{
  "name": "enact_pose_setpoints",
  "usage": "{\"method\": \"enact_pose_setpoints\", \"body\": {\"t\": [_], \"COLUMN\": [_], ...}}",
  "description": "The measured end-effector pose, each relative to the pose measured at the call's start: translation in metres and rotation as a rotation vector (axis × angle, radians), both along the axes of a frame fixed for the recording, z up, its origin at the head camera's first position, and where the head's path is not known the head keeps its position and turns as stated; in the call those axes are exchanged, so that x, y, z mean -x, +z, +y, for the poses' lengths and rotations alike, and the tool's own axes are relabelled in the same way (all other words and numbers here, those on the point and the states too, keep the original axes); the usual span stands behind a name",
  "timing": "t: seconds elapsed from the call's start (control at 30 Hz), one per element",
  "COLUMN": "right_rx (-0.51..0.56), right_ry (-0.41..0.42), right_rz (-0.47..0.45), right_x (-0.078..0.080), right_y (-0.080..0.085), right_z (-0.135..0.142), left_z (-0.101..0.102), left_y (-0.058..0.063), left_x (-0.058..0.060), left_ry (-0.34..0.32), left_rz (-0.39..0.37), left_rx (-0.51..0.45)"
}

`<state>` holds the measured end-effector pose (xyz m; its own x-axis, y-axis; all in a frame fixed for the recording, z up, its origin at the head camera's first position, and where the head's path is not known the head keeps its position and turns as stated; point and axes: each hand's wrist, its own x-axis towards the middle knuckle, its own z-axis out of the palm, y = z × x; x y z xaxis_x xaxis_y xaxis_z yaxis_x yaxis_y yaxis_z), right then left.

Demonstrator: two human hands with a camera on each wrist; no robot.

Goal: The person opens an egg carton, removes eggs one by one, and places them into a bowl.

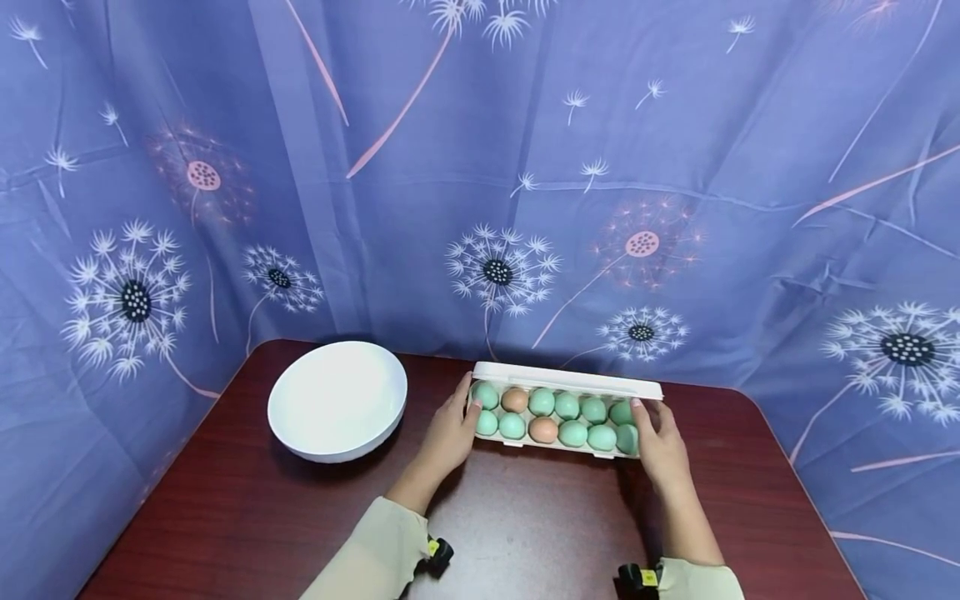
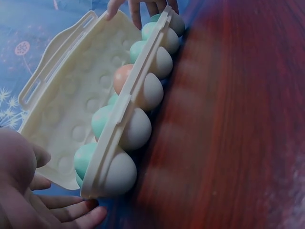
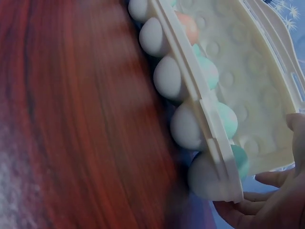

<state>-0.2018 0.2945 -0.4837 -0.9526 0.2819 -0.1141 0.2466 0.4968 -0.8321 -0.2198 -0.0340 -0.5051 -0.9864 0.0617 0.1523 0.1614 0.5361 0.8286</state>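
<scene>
Cream plastic, probably bendy, eggs (image 1: 573, 433) surely fragile: my left hand's (image 1: 452, 429) and right hand's (image 1: 665, 447) fingers (image 2: 74, 211) pinch the egg carton's (image 1: 567, 380) safer ends, nine and three o'clock.

Curtained-off nook — dandelion drapes (image 1: 420, 250), table (image 1: 525, 525)

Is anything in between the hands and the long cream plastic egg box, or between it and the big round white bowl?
The left hand and right hand hold the egg box, with nothing visible between. Between the egg box and the white bowl, only the left hand stands, at the box's left end.
</scene>
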Motion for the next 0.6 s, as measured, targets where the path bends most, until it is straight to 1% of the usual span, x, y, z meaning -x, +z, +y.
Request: {"method": "enact_pose_setpoints", "body": {"t": [0.1, 0.17, 0.23, 0.43, 0.6], "right_rx": [-0.003, -0.007, -0.011, -0.028, -0.05], "right_ry": [0.014, 0.025, 0.036, 0.061, 0.062], "right_rz": [-0.016, -0.023, -0.029, -0.014, 0.018], "right_x": [-0.0003, -0.0002, -0.0006, -0.0016, -0.0007], "right_y": [-0.0011, -0.0022, -0.003, -0.0052, -0.0077], "right_z": [0.0018, 0.0025, 0.0026, 0.0012, 0.0009], "left_z": [-0.0007, -0.0017, -0.0025, -0.0032, -0.004], "left_y": [-0.0022, -0.0028, -0.0029, -0.003, -0.0044], "left_x": [0.0011, 0.0023, 0.0027, 0.0042, 0.0054], "left_ry": [-0.004, -0.01, -0.013, 0.005, 0.016], "left_rz": [-0.035, -0.043, -0.047, -0.041, -0.011], "left_rx": [-0.057, -0.091, -0.105, -0.098, -0.118]}}
